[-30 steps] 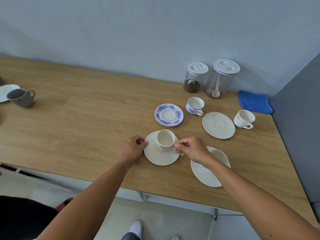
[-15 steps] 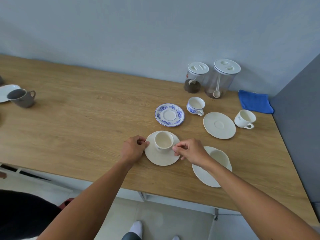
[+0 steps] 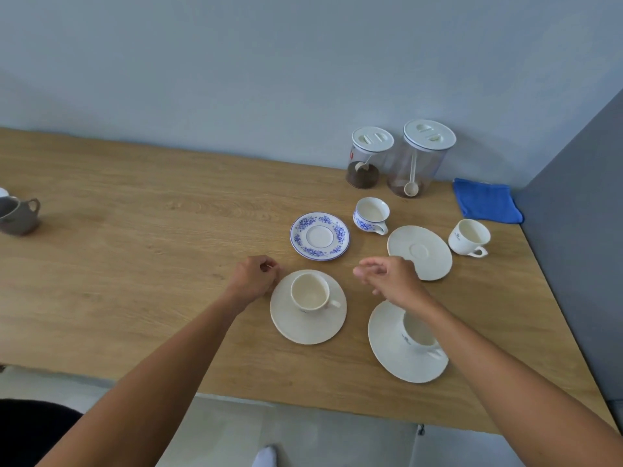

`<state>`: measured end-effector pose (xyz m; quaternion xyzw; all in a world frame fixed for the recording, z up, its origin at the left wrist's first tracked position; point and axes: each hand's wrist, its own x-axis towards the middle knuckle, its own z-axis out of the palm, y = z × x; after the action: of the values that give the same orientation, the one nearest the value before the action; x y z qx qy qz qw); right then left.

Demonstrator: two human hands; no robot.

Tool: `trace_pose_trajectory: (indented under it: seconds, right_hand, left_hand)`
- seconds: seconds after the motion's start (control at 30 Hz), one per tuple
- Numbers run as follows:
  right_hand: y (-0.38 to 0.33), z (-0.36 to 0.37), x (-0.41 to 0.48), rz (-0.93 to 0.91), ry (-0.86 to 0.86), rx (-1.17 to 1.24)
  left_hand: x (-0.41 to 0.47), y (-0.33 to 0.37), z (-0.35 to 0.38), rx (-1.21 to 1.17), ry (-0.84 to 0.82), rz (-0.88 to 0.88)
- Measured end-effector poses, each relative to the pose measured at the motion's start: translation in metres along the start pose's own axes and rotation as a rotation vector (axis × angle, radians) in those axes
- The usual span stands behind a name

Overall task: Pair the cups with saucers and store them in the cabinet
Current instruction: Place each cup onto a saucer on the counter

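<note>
The left hand (image 3: 255, 278) rests on the wooden table (image 3: 135, 251) with the fingers curled in, loosely closed and holding nothing; it is just at the left rim of the plain cream round saucer (image 3: 308, 326). The right hand (image 3: 391, 276) is raised above the table, half open with the fingers relaxed and pointing left, and it is empty. Both forearms reach forward from the near edge. Between the hands, a little nearer, the plain cream cup (image 3: 310, 292) stands upright on this saucer, its handle to the right. Under the right forearm a second cream cup (image 3: 418, 335) sits on another cream saucer (image 3: 392, 360). Beyond the hands lies the blue-flowered saucer (image 3: 319, 236), and beside it the blue-flowered cup (image 3: 371, 215). Behind the right hand is an empty cream saucer (image 3: 424, 249), and further right a white cup (image 3: 469, 236).
</note>
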<state>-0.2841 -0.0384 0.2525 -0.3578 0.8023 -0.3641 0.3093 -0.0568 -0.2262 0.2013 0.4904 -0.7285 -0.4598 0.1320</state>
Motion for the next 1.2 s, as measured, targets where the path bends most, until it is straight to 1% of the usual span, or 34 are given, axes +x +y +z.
trace_pose_trajectory:
  seconds: [0.13,0.27,0.37,0.5,0.7,0.8,0.87,0.97,1.07,1.2]
  right_hand:
    - [0.003,-0.025,0.036,0.015,0.181,-0.005]
    - [0.012,-0.039,0.067,0.055,0.265,-0.018]
    - [0.021,-0.040,0.083,0.080,0.270,-0.043]
    - [0.026,-0.038,0.096,0.112,0.264,0.021]
    - [0.026,-0.034,0.107,0.131,0.278,0.078]
    - [0.026,-0.034,0.110,0.148,0.259,0.102]
    - [0.026,-0.035,0.113,0.201,0.220,0.169]
    - [0.027,-0.035,0.116,0.284,0.159,0.353]
    - [0.029,-0.030,0.117,0.270,0.172,0.456]
    - [0.029,-0.022,0.113,0.210,0.226,0.478]
  left_hand:
    - [0.027,0.023,0.008,-0.041,-0.020,0.003]
    - [0.048,0.032,0.018,-0.116,-0.034,-0.039]
    - [0.056,0.031,0.023,-0.122,-0.034,-0.079]
    - [0.064,0.027,0.025,-0.165,-0.031,-0.120]
    - [0.069,0.022,0.030,-0.373,-0.059,-0.174]
    - [0.069,0.020,0.031,-0.429,-0.060,-0.186]
    - [0.070,0.019,0.033,-0.441,-0.057,-0.177]
    - [0.070,0.018,0.035,-0.439,-0.040,-0.163]
    - [0.071,0.016,0.036,-0.439,-0.028,-0.162]
    - [0.072,0.016,0.037,-0.424,-0.022,-0.153]
